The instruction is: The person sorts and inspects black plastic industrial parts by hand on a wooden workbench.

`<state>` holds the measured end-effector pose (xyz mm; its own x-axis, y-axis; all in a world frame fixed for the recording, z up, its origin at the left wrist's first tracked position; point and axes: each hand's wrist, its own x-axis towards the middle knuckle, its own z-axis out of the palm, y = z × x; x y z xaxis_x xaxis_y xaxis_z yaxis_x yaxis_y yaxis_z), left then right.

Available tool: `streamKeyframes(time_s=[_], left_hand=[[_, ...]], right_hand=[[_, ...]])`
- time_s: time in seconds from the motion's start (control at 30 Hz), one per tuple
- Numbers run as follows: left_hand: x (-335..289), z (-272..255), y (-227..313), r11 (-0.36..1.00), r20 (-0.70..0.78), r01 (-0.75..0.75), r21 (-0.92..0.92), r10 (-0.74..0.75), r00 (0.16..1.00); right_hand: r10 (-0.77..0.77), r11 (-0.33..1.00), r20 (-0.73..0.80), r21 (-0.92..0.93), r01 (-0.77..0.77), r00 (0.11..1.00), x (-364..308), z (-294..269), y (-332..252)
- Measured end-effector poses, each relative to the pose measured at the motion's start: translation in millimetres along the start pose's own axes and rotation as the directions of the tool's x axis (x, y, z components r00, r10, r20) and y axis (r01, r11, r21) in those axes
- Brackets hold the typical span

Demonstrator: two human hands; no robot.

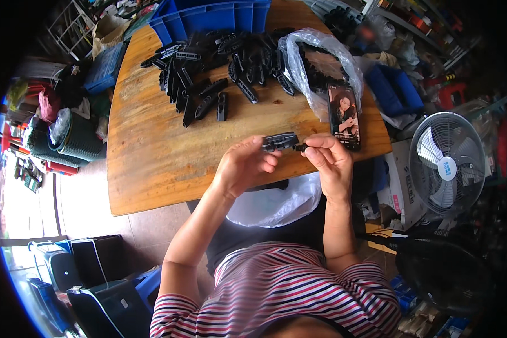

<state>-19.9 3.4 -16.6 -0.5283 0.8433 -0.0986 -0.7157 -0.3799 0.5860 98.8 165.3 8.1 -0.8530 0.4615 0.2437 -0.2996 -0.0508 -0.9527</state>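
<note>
A: What is the left hand (245, 163) doing?

B: Its grip is closed on a long black plastic part (280, 141), fingers curled under it, holding it level above the near edge of the desk (152, 163).

A: And the right hand (331, 158)?

B: Its grip is narrow, fingertips pinched on a small black piece (299, 147) that touches the right end of the long part. The two hands sit just beside each other.

A: What lies beyond the grip?

B: Farther across the desk, a heap of similar black parts (219, 67), with a blue crate (208, 17) behind them. Just beyond the right hand, a phone (343, 115) lies flat with its screen lit, and a clear plastic bag (315, 62) with more dark parts inside stands behind it.

A: Anything below the hands?

B: A white bag (281, 203) hangs under the desk edge, near the person's lap. Well off to the right, a white fan (446, 163).
</note>
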Motion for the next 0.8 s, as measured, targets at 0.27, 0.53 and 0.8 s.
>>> streamKeyframes(time_s=[0.27,0.53,0.8], left_hand=[[2.3,1.5,-3.5,0.984,-0.133,0.148,-0.098,-0.16,0.978],[-1.5,25.7,-17.2,0.955,-0.216,-0.006,0.296,0.073,0.974],[-10.0,28.0,-22.1,0.905,-0.268,-0.106,0.413,0.232,0.935]], right_hand=[[-0.133,0.988,-0.017,-0.077,0.132,0.991,-2.5,5.0,-5.6],[-0.412,0.721,0.174,-0.537,0.437,0.894,3.1,24.0,-6.9],[-0.324,0.793,0.104,-0.513,0.33,0.94,-3.4,22.9,0.8]])
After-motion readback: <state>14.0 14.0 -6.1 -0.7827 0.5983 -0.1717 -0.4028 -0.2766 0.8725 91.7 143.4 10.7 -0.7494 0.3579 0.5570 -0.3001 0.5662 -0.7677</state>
